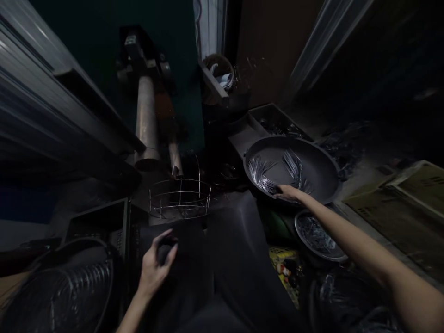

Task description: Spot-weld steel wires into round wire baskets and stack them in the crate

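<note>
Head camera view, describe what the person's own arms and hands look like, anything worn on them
Both are bare: no gloves, sleeves, watch or rings show in this dim light. The left hand and right hand are uncovered, and both slim forearms stay bare right to the picture's edge.

Fingertips of the outstretched right hand (288, 192) hidden among thin shiny metal wire pieces (267, 178), grip unreadable in the gloom.

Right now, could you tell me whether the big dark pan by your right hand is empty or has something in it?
Not empty. The pan holds two loose bunches of thin metal wires, and the right hand reaches over its near rim among them.
</note>
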Demonstrator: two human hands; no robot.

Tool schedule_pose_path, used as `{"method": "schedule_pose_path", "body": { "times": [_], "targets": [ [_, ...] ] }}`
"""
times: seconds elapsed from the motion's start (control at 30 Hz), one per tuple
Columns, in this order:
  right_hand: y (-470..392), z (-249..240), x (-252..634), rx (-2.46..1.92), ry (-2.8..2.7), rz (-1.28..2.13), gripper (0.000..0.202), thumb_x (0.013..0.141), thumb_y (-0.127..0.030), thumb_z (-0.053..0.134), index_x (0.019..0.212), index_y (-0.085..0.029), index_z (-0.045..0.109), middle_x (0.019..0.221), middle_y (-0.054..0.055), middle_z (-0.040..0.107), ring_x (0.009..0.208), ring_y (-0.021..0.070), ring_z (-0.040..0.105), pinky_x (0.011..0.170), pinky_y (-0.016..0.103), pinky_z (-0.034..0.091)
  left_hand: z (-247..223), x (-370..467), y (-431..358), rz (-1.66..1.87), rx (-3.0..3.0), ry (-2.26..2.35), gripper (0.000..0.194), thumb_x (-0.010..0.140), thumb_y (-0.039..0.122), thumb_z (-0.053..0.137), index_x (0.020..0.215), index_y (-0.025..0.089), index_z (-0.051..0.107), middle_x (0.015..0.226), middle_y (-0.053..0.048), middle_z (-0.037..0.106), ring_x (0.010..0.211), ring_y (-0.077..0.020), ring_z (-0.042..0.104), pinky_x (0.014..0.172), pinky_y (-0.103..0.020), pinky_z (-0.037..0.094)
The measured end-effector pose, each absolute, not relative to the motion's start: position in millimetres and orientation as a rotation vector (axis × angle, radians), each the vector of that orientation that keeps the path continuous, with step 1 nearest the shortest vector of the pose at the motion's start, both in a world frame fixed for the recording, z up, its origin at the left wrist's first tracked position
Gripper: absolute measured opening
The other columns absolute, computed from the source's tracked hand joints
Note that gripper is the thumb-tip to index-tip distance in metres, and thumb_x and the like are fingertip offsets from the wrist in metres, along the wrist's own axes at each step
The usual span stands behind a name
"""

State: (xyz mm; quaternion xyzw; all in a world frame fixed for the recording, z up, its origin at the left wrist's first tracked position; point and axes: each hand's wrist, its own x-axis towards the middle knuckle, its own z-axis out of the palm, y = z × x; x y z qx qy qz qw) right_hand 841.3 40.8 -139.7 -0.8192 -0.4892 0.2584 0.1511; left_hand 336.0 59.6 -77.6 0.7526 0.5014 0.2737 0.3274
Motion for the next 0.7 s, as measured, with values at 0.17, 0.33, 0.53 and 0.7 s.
{"method": "schedule_pose_path", "body": {
  "times": [0.17, 0.33, 0.53, 0.7],
  "targets": [
    [41, -138, 847, -2.393, -1.468, 0.829, 0.01, 0.059, -0.019, 0.071, 0.065, -0.02, 0.064, 0.073, 0.009, 0.068, 0.08, 0.0281, 0.066, 0.075, 0.033, 0.049, -49, 415, 61, 0.691, 2.135, 0.825, 0.029, 0.085, 0.025, 0.055, 0.113, 0.022, 0.056, 0.094, -0.003, 0.067, 0.085, -0.0158, 0.065, 0.079, -0.029, 0.054],
    [40, -105, 854, -2.417, -1.334, 0.602, 0.014, 0.075, -0.029, 0.057, 0.083, -0.018, 0.057, 0.084, 0.014, 0.065, 0.086, 0.0281, 0.062, 0.08, 0.036, 0.045, -26, 481, 57, 0.613, 2.059, 0.528, 0.027, 0.088, 0.027, 0.051, 0.113, 0.02, 0.058, 0.095, -0.006, 0.066, 0.087, -0.0162, 0.062, 0.08, -0.031, 0.052],
    [55, 6, 787, -1.556, -0.731, 0.848, 0.033, 0.076, -0.053, 0.057, 0.076, -0.024, 0.04, 0.055, -0.006, 0.033, 0.042, 0.0092, 0.024, 0.044, 0.025, 0.026, -18, 570, 52, 0.617, 1.861, 0.539, 0.045, 0.091, 0.035, 0.045, 0.132, 0.016, 0.042, 0.136, -0.013, 0.048, 0.127, -0.0244, 0.044, 0.109, -0.045, 0.034],
    [74, 83, 716, -1.241, -0.833, 1.102, 0.046, 0.074, -0.042, 0.064, 0.058, -0.023, 0.026, 0.056, -0.006, 0.014, 0.045, 0.0085, 0.008, 0.039, 0.026, 0.015, -24, 580, 44, 0.514, 1.769, 0.616, 0.032, 0.093, 0.038, 0.038, 0.113, 0.02, 0.054, 0.092, -0.006, 0.065, 0.09, -0.0203, 0.062, 0.087, -0.037, 0.05]
  ]
}}
